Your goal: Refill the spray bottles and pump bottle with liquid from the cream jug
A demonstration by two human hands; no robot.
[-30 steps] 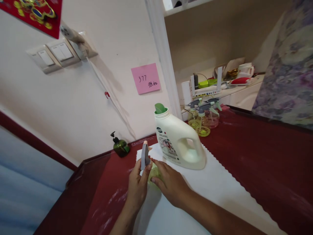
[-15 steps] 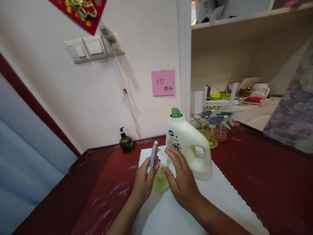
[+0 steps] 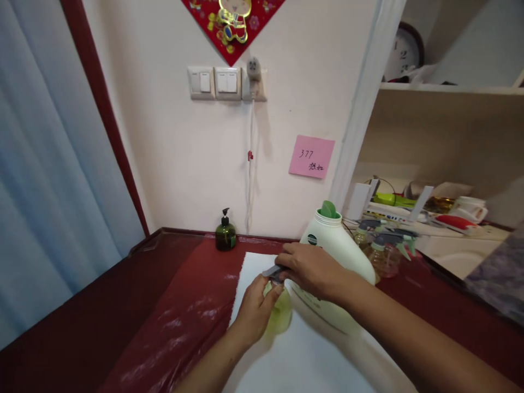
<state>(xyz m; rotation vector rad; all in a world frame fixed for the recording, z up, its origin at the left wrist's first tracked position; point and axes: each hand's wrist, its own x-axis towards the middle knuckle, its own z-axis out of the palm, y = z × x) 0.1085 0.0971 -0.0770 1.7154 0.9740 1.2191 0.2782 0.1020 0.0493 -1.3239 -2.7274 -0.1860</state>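
A small spray bottle (image 3: 281,317) with yellow-green liquid stands on a white sheet (image 3: 319,363). Its grey spray head (image 3: 272,271) is between my two hands. My left hand (image 3: 257,308) is closed around the bottle's neck, thumb and fingers just below the head. From the right, my right hand (image 3: 309,267) grips the spray head, partly covering it. Just behind that hand is a large pale green jug (image 3: 347,248), uncapped at the top, with a green spout (image 3: 328,209) inside its mouth. My right forearm hides part of the jug, including its handle.
A dark green pump bottle (image 3: 225,233) stands by the wall on the red-covered table (image 3: 184,289). Several other spray bottles (image 3: 379,254) are grouped behind the jug. A white router (image 3: 395,213) and clutter occupy the shelf at right. A blue curtain (image 3: 61,164) hangs at left.
My right hand, formerly open beside the bottle, has closed on the spray head. The head now points differently and sits lower in my hands. The camera view has turned and levelled.
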